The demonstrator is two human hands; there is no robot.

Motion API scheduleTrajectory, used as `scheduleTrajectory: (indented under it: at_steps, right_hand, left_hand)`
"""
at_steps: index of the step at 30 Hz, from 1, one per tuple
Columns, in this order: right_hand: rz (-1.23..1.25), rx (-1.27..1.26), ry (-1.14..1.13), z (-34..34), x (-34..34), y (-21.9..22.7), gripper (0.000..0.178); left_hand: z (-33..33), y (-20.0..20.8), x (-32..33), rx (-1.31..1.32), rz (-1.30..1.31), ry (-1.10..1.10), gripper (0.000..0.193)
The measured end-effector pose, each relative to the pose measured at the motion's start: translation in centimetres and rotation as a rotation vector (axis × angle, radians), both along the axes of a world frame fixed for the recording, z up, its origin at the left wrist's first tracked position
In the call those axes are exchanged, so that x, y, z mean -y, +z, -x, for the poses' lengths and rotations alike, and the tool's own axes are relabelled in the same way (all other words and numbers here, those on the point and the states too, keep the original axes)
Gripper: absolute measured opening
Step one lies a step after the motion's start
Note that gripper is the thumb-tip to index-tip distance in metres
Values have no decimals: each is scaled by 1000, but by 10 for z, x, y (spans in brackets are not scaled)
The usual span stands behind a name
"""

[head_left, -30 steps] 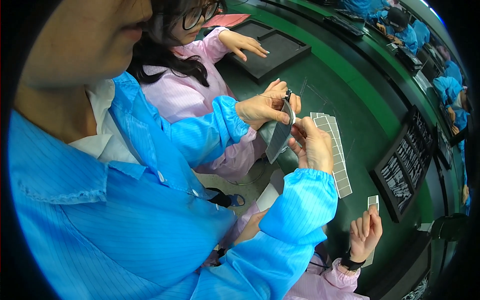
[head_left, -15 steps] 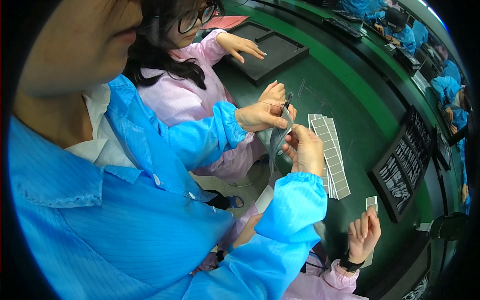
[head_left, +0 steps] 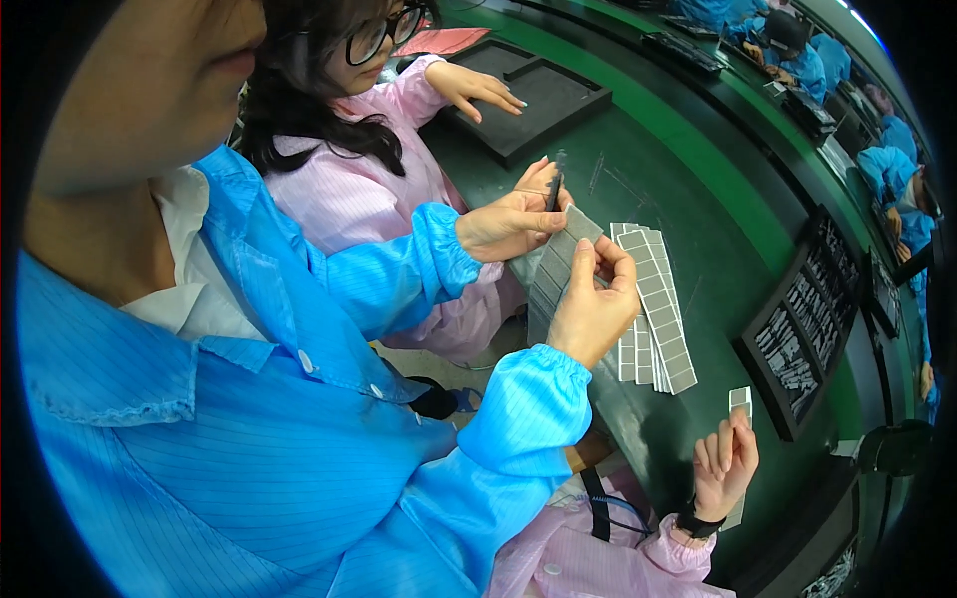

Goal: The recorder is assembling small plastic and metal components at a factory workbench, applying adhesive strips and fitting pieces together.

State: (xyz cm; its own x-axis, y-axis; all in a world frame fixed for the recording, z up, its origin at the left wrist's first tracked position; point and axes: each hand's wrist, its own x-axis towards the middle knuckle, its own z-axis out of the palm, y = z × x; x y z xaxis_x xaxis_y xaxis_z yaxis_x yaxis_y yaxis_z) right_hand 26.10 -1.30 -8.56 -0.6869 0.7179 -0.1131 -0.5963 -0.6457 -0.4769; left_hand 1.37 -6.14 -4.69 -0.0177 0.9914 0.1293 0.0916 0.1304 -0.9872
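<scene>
My left hand [head_left: 505, 227] is closed with a slim black part [head_left: 555, 187] upright at its thumb and fingertips. Its thumb also lies close to the top of a grey label sheet [head_left: 564, 249], marked off in rectangles. Pinched at its right edge by my right hand [head_left: 601, 299], the sheet hangs tilted between both hands, its lower end past the table edge. Several similar label strips [head_left: 658, 299] lie fanned on the green table [head_left: 718, 299], just right of my right hand. Whether my left fingers also grip the sheet is hidden.
A co-worker in pink [head_left: 334, 204] sits beyond my left arm, one hand over a black tray [head_left: 538, 95]. At lower right another person's hand [head_left: 725, 468] holds a label strip. A dark divided tray [head_left: 802, 329] holds many small parts.
My right hand has moved down and left, turning the label sheet so its grey face shows. My left hand and the black part have shifted slightly left.
</scene>
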Motion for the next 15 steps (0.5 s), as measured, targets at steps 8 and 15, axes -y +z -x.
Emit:
scheduleTrajectory:
  at_steps: [8,15]
  right_hand:
    - [14,-21,28,9,1,6,14]
    - [10,-21,25,5,3,2,15]
  left_hand:
    - [2,15,7,-68,78,117,12]
    - [-5,27,7,-83,55,196,14]
